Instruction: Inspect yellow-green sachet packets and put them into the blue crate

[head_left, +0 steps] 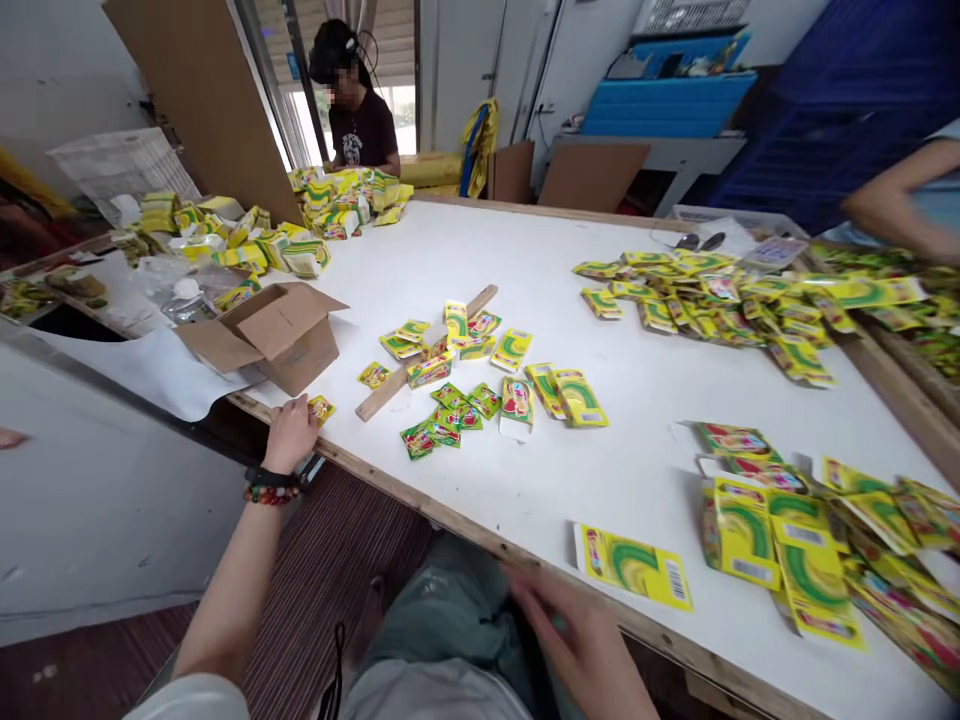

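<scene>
My left hand (290, 432) reaches to the table's near left edge, fingers curled onto a small yellow sachet (321, 408) beside the open cardboard box (276, 333). A bead bracelet and a dark band ring that wrist. My right hand (581, 640) hangs below the table edge over my lap, blurred, fingers spread, nothing visible in it. A flat yellow-green carton (634, 566) lies on the white table (637, 400) just above that hand. Small sachets (450, 415) and flat cartons are scattered around a wooden stick (427, 350) at the table's middle.
Piles of flat yellow cartons lie at the right (810, 550) and far right (720, 300). Folded boxes are heaped at the far left (345, 200), where a person in a dark shirt (364, 125) works. Another person's arm (892, 205) enters at the right. Blue crates (667, 100) stand behind.
</scene>
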`<state>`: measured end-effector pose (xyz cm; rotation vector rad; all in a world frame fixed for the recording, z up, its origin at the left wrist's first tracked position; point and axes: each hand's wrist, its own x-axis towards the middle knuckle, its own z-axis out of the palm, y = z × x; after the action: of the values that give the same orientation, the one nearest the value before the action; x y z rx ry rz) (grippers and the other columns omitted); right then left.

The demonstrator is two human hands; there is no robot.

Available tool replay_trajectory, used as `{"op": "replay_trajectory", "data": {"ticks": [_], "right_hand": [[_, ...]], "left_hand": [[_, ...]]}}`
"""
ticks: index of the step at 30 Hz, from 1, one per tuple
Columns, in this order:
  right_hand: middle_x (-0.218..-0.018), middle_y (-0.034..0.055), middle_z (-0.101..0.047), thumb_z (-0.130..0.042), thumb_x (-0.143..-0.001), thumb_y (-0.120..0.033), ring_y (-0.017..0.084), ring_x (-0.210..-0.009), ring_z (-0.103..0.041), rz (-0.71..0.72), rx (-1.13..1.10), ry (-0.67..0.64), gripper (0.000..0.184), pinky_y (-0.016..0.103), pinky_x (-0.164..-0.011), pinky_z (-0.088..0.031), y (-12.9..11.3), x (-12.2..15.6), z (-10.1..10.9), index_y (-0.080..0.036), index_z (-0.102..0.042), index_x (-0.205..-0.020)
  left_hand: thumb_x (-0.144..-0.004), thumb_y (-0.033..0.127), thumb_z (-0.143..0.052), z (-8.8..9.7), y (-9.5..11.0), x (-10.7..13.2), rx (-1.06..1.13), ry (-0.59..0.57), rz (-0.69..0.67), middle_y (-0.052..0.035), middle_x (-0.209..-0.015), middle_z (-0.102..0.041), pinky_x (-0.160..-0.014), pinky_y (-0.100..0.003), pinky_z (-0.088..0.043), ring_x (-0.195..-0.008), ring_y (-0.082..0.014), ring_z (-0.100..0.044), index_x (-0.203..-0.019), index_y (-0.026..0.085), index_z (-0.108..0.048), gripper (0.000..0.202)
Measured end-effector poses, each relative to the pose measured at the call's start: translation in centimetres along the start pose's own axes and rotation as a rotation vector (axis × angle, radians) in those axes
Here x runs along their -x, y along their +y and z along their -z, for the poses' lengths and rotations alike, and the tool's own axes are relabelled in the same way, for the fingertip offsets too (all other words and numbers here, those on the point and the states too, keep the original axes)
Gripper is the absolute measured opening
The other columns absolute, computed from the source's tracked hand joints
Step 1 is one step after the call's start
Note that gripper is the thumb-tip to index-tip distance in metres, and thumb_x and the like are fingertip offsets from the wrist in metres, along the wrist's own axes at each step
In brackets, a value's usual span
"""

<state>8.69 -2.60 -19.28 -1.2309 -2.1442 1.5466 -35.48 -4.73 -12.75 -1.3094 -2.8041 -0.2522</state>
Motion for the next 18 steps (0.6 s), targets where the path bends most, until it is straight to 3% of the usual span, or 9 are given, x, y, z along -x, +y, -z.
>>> {"op": "replay_trajectory", "data": {"ticks": [2, 4, 6, 8, 11, 13, 16, 18], "right_hand": [[-0.096, 0.0096, -0.072, -0.043, -0.092, -0.032, 0.027, -0.091, -0.067, 0.184, 0.200, 0.058, 0.033, 0.040, -0.085, -0.053, -6.1, -6.1, -0.3, -0.024, -0.072, -0.105], [-0.112, 0.0138, -0.067, -0.043, -0.087, -0.012, 0.027, -0.104, -0.062, 0.260, 0.443, 0.121, 0.040, 0.041, -0.089, -0.051, -10.1, -12.5, -0.9, -0.018, -0.064, -0.121], [-0.134, 0.0178, -0.054, -0.046, -0.078, 0.001, 0.031, -0.122, -0.049, 0.311, 0.632, 0.112, 0.056, 0.045, -0.097, -0.045, -12.0, -17.6, -1.7, -0.015, -0.055, -0.131], [-0.141, 0.0192, -0.046, -0.050, -0.075, 0.004, 0.034, -0.127, -0.043, 0.352, 0.708, 0.073, 0.060, 0.049, -0.100, -0.040, -12.3, -20.7, -2.3, -0.014, -0.054, -0.132], [-0.129, 0.0188, -0.055, -0.062, -0.077, -0.008, 0.032, -0.116, -0.050, 0.394, 0.673, 0.020, 0.050, 0.046, -0.098, -0.041, -11.7, -21.6, -2.7, -0.014, -0.059, -0.126], [-0.118, 0.0158, -0.061, -0.070, -0.076, -0.017, 0.027, -0.107, -0.055, 0.406, 0.619, -0.005, 0.048, 0.039, -0.094, -0.044, -11.1, -20.8, -2.7, -0.014, -0.062, -0.123], [-0.108, 0.0118, -0.066, -0.066, -0.081, -0.019, 0.022, -0.100, -0.059, 0.390, 0.526, 0.031, 0.037, 0.032, -0.089, -0.047, -10.2, -19.2, -2.7, -0.015, -0.065, -0.118], [-0.104, 0.0108, -0.068, -0.054, -0.088, -0.014, 0.020, -0.098, -0.061, 0.362, 0.469, 0.113, 0.028, 0.031, -0.088, -0.047, -9.8, -18.1, -2.6, -0.015, -0.067, -0.113]], "left_hand": [[-0.084, 0.022, -0.044, -0.4, -1.4, -1.9, -0.125, -0.117, 0.028, -0.0236, -0.111, -0.063, -0.095, -0.048, -0.040, -0.109, -0.0358, -0.055, -0.116, 0.005, -0.056, 0.039], [-0.082, 0.029, -0.050, -1.0, -2.3, -2.9, -0.137, -0.140, 0.056, -0.0257, -0.106, -0.063, -0.088, -0.051, -0.042, -0.105, -0.0407, -0.055, -0.108, 0.005, -0.060, 0.037], [-0.079, 0.034, -0.053, -1.3, -3.0, -3.4, -0.146, -0.153, 0.077, -0.0254, -0.106, -0.062, -0.084, -0.050, -0.044, -0.105, -0.0421, -0.054, -0.100, 0.008, -0.062, 0.035], [-0.077, 0.036, -0.056, -1.1, -3.6, -3.5, -0.116, -0.139, 0.067, -0.0219, -0.104, -0.063, -0.084, -0.047, -0.044, -0.103, -0.0393, -0.055, -0.094, 0.012, -0.062, 0.030], [-0.077, 0.034, -0.056, -0.3, -3.8, -2.9, 0.116, -0.032, 0.012, -0.0126, -0.094, -0.064, -0.083, -0.041, -0.047, -0.093, -0.0292, -0.058, -0.088, 0.016, -0.058, 0.022], [-0.077, 0.038, -0.056, 0.1, -2.4, -2.1, 0.438, 0.013, -0.017, -0.0061, -0.086, -0.062, -0.076, -0.035, -0.050, -0.082, -0.0220, -0.058, -0.086, 0.017, -0.056, 0.022], [-0.070, 0.048, -0.067, -0.2, 1.9, -0.5, 0.983, -0.120, 0.000, -0.0013, -0.082, -0.062, -0.060, -0.027, -0.052, -0.070, -0.0154, -0.058, -0.086, 0.016, -0.057, 0.037], [-0.061, 0.048, -0.076, -1.0, 5.5, 0.6, 1.208, -0.246, 0.033, -0.0006, -0.078, -0.064, -0.053, -0.024, -0.051, -0.063, -0.0130, -0.058, -0.087, 0.014, -0.059, 0.046]]}}
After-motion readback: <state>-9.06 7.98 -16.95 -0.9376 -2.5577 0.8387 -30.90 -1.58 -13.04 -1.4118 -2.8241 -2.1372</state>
